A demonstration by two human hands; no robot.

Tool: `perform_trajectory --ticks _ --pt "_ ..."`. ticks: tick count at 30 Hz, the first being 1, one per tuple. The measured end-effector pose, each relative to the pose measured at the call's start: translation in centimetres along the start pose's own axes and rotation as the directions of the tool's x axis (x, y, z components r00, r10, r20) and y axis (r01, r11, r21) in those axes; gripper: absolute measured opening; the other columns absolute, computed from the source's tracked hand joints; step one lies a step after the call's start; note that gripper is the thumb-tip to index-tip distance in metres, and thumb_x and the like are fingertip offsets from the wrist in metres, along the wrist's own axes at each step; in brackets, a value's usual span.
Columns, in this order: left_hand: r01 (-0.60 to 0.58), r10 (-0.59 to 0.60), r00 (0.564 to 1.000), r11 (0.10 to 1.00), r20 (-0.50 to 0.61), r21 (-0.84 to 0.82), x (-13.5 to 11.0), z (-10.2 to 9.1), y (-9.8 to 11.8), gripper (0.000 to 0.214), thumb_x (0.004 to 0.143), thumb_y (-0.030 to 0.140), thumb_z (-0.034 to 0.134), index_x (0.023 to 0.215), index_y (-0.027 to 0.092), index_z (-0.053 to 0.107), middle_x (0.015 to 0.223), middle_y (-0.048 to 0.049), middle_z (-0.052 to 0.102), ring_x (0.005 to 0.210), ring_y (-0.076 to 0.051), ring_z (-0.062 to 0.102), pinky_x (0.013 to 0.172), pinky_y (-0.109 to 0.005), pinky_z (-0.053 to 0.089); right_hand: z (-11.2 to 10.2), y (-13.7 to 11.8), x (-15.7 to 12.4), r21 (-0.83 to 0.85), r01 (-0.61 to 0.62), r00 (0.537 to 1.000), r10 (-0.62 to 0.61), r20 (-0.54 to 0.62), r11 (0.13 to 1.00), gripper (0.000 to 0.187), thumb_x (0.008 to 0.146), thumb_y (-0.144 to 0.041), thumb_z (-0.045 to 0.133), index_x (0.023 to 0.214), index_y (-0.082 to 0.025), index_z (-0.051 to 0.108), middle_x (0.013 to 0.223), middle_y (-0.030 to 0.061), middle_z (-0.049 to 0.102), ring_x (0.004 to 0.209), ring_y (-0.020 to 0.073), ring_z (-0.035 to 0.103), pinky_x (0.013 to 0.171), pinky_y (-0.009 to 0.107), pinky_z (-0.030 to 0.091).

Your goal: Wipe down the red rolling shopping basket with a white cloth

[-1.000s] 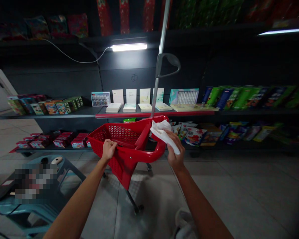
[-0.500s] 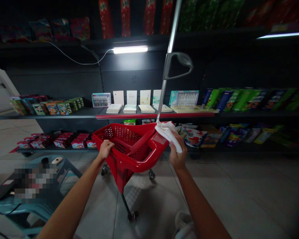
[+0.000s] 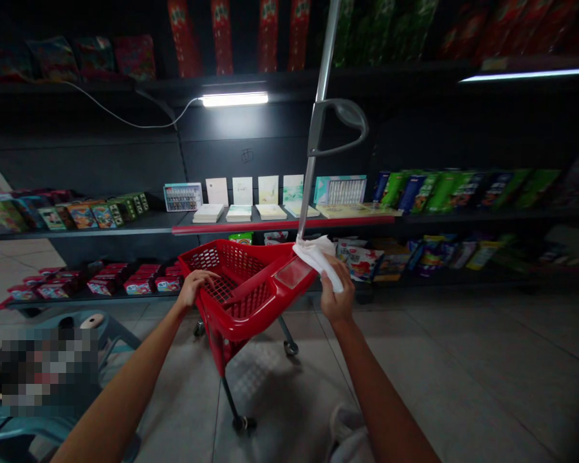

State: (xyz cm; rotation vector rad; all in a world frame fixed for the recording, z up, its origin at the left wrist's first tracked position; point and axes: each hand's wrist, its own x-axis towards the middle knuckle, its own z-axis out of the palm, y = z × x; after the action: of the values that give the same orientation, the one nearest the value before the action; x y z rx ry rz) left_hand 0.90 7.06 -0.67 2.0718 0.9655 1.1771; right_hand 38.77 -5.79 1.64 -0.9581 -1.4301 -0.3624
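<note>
A red plastic shopping trolley basket (image 3: 236, 289) stands on thin legs with small castors, and a tall metal pole with a grey handle (image 3: 321, 128) rises from it. My left hand (image 3: 195, 288) grips the basket's near rim, fingers curled over the mesh side. My right hand (image 3: 338, 292) is at the basket's front corner, pressing a crumpled white cloth (image 3: 316, 259) against the red rim and the foot of the pole. The cloth hides that corner.
Dark shelves (image 3: 289, 222) of boxed goods, cards and paint sets stand directly ahead, with a lit tube lamp (image 3: 234, 99) above. A blue plastic stool (image 3: 96, 328) with a pixelated object sits at lower left. Pale floor tiles (image 3: 453, 360) extend right.
The trolley has tipped back toward level, its wheels lower and more of its inside showing. The shelves have shifted left in view. Both hands keep their hold.
</note>
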Motion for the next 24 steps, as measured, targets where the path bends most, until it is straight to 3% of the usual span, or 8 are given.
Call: perform_trajectory --ticks 6,10,14,17,19,22,24 --pt "0.142 -0.165 0.976 0.977 -0.141 -0.160 0.3 0.5 -0.4 0.019 0.052 0.021 0.044 0.053 0.019 0.063 0.066 -0.0056 0.072 0.071 -0.021 0.062 0.071 -0.032 0.047 -0.3 0.4 0.0 -0.030 -0.028 1.000 0.028 -0.009 0.999 0.034 0.099 -0.029 0.043 0.126 -0.023 0.063 0.128 0.0106 0.067 0.124 0.0291 0.059 0.108 0.051 0.044" --pt "0.125 -0.144 0.979 0.983 -0.145 -0.134 0.1 0.4 -0.2 0.017 0.052 0.021 0.044 0.050 0.020 0.060 0.062 -0.0055 0.069 0.068 -0.020 0.061 0.069 -0.031 0.045 -0.4 0.1 0.0 -0.038 -0.028 0.999 0.027 -0.023 0.999 0.033 0.098 -0.029 0.044 0.124 -0.024 0.064 0.127 0.0107 0.068 0.123 0.0294 0.059 0.108 0.051 0.044" --pt "0.083 -0.091 0.989 0.994 -0.116 -0.074 0.1 0.6 0.2 0.016 0.055 0.025 0.042 0.045 0.022 0.054 0.054 -0.0054 0.062 0.061 -0.019 0.056 0.066 -0.032 0.044 -0.5 -0.2 1.0 -0.078 -0.065 0.997 0.068 0.038 0.995 0.032 0.097 -0.028 0.045 0.121 -0.023 0.066 0.125 0.0104 0.069 0.122 0.0295 0.060 0.108 0.050 0.044" --pt "0.077 -0.085 0.989 0.995 -0.123 -0.063 0.0 0.9 0.1 0.016 0.056 0.026 0.042 0.042 0.023 0.049 0.049 -0.0043 0.056 0.056 -0.018 0.052 0.064 -0.032 0.042 -0.6 -0.4 3.6 -0.202 -0.193 0.967 0.221 0.126 0.960 0.032 0.095 -0.031 0.046 0.114 -0.020 0.069 0.112 0.0132 0.072 0.110 0.0327 0.065 0.099 0.050 0.049" --pt "0.072 -0.079 0.988 0.996 -0.134 -0.055 0.0 1.1 -0.2 0.016 0.057 0.026 0.042 0.042 0.023 0.048 0.048 -0.0036 0.054 0.055 -0.017 0.050 0.063 -0.032 0.041 -0.5 -0.8 6.1 -0.272 -0.276 0.947 0.309 0.085 0.922 0.034 0.096 -0.033 0.045 0.114 -0.018 0.069 0.106 0.0151 0.073 0.103 0.0340 0.067 0.092 0.049 0.052" --pt "0.067 -0.074 0.985 0.997 -0.154 -0.050 -0.2 1.3 -0.6 0.016 0.058 0.025 0.042 0.043 0.023 0.048 0.049 -0.0031 0.053 0.056 -0.017 0.049 0.063 -0.032 0.040 0.3 -1.4 9.8 -0.327 -0.281 0.958 0.285 -0.036 0.902 0.041 0.098 -0.032 0.042 0.130 -0.017 0.062 0.122 0.0177 0.069 0.113 0.0352 0.064 0.097 0.049 0.050" --pt "0.066 -0.073 0.984 0.997 -0.160 -0.048 -0.2 1.3 -0.8 0.017 0.058 0.026 0.042 0.043 0.023 0.048 0.049 -0.0032 0.052 0.056 -0.017 0.049 0.063 -0.033 0.040 1.6 -1.5 11.2 -0.379 -0.216 0.966 0.255 0.054 0.900 0.044 0.097 -0.031 0.045 0.136 -0.018 0.059 0.130 0.0181 0.066 0.118 0.0364 0.062 0.102 0.052 0.046"
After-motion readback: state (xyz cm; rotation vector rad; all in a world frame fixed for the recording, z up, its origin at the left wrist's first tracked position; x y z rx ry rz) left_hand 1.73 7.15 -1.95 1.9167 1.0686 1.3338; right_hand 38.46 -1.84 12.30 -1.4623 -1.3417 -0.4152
